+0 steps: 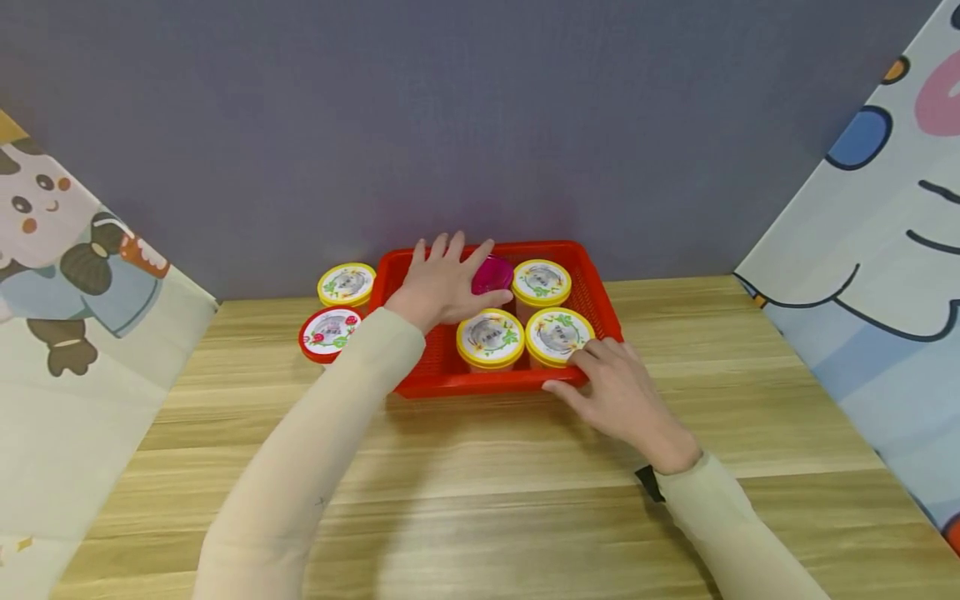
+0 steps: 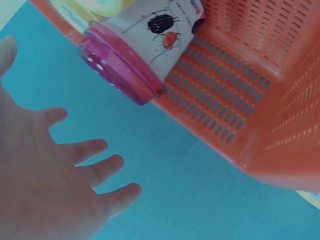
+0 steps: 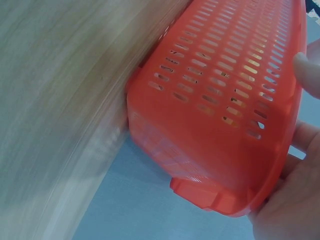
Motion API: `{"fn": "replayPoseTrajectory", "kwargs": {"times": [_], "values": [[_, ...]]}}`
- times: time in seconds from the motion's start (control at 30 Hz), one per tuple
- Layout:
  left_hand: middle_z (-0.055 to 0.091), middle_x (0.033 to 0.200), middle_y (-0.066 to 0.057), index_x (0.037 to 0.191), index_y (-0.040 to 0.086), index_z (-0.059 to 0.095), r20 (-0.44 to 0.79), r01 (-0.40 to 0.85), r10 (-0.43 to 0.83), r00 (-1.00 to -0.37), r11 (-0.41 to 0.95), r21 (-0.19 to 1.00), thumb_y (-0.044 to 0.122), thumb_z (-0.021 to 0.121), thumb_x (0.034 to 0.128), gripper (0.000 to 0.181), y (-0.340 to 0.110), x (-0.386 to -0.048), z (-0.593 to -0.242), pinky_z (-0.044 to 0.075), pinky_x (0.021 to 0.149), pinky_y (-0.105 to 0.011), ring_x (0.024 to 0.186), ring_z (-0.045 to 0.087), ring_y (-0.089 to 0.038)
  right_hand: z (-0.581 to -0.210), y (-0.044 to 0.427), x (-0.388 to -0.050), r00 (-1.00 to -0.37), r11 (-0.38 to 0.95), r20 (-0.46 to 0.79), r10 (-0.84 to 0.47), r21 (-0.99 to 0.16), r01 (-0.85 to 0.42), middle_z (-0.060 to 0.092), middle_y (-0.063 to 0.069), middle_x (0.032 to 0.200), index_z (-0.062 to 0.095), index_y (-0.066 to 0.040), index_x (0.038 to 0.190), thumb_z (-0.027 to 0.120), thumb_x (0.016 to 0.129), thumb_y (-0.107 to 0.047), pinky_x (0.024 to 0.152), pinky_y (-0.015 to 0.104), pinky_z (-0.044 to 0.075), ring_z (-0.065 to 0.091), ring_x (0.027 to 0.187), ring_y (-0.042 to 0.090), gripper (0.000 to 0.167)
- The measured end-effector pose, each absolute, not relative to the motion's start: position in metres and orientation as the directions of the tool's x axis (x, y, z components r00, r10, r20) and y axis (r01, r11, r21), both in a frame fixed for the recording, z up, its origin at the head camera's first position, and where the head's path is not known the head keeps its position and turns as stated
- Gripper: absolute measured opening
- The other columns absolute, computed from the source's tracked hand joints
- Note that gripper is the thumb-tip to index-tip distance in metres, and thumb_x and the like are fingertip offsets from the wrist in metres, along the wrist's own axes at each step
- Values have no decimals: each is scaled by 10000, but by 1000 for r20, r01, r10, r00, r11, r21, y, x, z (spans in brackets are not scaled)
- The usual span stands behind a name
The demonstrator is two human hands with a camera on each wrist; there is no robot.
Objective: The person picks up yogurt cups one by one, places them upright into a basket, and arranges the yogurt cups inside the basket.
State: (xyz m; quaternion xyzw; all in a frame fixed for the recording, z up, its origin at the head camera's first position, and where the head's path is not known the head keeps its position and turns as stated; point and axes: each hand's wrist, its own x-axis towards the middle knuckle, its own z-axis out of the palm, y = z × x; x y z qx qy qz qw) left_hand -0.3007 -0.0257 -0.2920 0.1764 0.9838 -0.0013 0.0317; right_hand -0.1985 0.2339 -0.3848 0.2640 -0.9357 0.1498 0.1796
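Note:
A red perforated plastic basket (image 1: pixel 480 384) stands against the grey back wall. My right hand (image 1: pixel 626 396) grips its front right corner, thumb outside and fingers over the rim. The right wrist view shows this right hand (image 3: pixel 295 195) at the basket's edge. Inside are three yellow-lidded cups, two at the front (image 1: pixel 491 337) (image 1: pixel 558 335) and one behind (image 1: pixel 542 282). Beside them is a jar with a magenta lid (image 2: pixel 120 65) and berry pictures, lying tilted in the left wrist view. My left hand (image 1: pixel 442 287) is spread over the basket's left part, fingers straight, holding nothing.
Left of the basket stand a yellow-lidded cup (image 1: pixel 347 284) and, in front of it, a red-lidded cup (image 1: pixel 330 332), partly behind my left sleeve. The wood-grain table (image 1: pixel 480 492) lies between two cartoon-printed side panels (image 1: pixel 75 275) (image 1: pixel 885 233).

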Motion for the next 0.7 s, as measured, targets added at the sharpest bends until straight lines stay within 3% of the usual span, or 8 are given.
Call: {"fn": "replayPoseTrajectory", "kwargs": {"times": [0.47,0.7], "values": [[137,1683,-166,1642,285,174,9,397,398,-917,917,-28,788,406,914,915,-52,-275,-292,49,1216,-588,1538,107,-399,-384,231,-198,-802,820,408,-437,-187,-542,667,112,986,726,-33,989,778,857,-491,803,423,403,559,901,296,480],[255,1636,-191,1619,225,277,53,400,402,-914,916,-37,730,439,943,860,-67,-264,-293,136,1204,-583,1502,210,-401,-385,231,-198,-803,820,410,-433,-192,-540,668,106,1001,731,-36,997,766,862,-505,791,409,394,546,884,282,489]]}}
